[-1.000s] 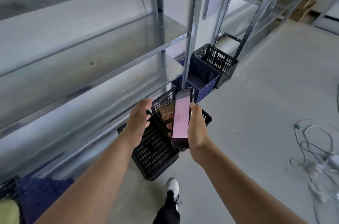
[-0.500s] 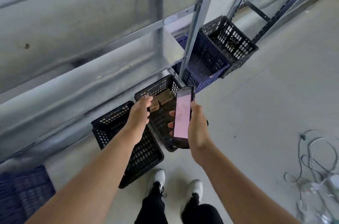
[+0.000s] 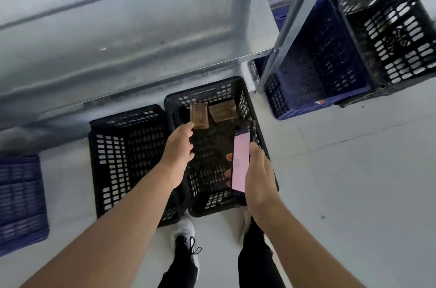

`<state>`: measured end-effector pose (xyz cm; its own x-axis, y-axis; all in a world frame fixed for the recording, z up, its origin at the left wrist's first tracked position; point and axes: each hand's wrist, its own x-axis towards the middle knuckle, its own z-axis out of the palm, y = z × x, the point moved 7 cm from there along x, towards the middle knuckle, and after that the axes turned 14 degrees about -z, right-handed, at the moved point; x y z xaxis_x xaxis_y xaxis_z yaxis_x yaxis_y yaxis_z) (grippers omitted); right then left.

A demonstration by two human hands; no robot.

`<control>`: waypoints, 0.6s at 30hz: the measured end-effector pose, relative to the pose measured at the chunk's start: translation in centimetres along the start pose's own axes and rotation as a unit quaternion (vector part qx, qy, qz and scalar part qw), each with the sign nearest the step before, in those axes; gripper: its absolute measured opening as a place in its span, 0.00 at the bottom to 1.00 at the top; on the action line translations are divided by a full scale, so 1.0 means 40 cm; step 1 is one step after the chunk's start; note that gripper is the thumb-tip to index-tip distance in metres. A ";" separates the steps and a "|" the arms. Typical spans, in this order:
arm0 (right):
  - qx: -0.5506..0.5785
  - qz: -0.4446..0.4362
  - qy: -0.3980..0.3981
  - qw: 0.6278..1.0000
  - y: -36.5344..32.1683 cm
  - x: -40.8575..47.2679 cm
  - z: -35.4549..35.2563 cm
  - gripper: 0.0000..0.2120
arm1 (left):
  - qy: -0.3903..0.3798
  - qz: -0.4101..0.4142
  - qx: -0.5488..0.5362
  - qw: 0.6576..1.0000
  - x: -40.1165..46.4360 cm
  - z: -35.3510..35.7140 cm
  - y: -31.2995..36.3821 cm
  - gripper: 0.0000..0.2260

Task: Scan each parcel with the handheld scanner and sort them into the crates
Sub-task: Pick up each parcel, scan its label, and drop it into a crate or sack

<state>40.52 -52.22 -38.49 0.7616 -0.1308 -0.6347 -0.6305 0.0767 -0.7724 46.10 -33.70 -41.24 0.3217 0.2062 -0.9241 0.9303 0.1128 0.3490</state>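
Observation:
My left hand (image 3: 180, 146) pinches the lower corner of a small brown parcel (image 3: 199, 115) over the far end of a black crate (image 3: 212, 211) on the floor in front of me. A second brown parcel (image 3: 223, 111) lies inside that crate at its far right. Over the crate's right side, my right hand (image 3: 259, 174) grips the handheld scanner (image 3: 241, 160), a phone-like device with a lit pink screen facing up.
Another black crate (image 3: 103, 169) stands just left of the first. A blue crate (image 3: 318, 108) and a black crate (image 3: 389, 28) sit at the right under a metal shelf post (image 3: 290, 18). A blue crate (image 3: 21, 202) is at the left edge. My feet stand by the crates.
My view has tilted down and closer to the crates. My left hand has carried the parcel out over the middle black crate. The scanner stays in my right hand.

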 end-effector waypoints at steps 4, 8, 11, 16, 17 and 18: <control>0.002 -0.018 0.003 1.000 0.076 0.151 -0.008 0.25 | 0.022 -0.009 -0.019 1.000 0.177 0.046 -0.031 0.23; -0.022 -0.039 -0.006 0.999 0.162 0.296 0.011 0.30 | 0.039 -0.023 -0.052 0.998 0.348 0.059 -0.068 0.23; -0.026 -0.037 -0.016 0.999 0.235 0.390 0.039 0.32 | 0.044 -0.014 -0.056 0.997 0.479 0.066 -0.087 0.21; -0.041 -0.056 -0.050 0.996 0.354 0.542 0.084 0.26 | 0.061 0.085 0.048 0.993 0.703 0.093 -0.075 0.25; -0.042 -0.058 -0.052 0.996 0.377 0.571 0.091 0.26 | 0.068 0.105 0.086 0.988 0.745 0.098 -0.069 0.25; -0.046 -0.060 -0.052 0.996 0.400 0.600 0.096 0.26 | 0.084 0.115 0.130 0.981 0.792 0.098 -0.064 0.26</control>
<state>49.28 -50.34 -66.14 0.8406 -0.0311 -0.5407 -0.5415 -0.0242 -0.8404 54.58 -31.27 -72.02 0.5154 0.3574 -0.7789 0.8569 -0.2028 0.4739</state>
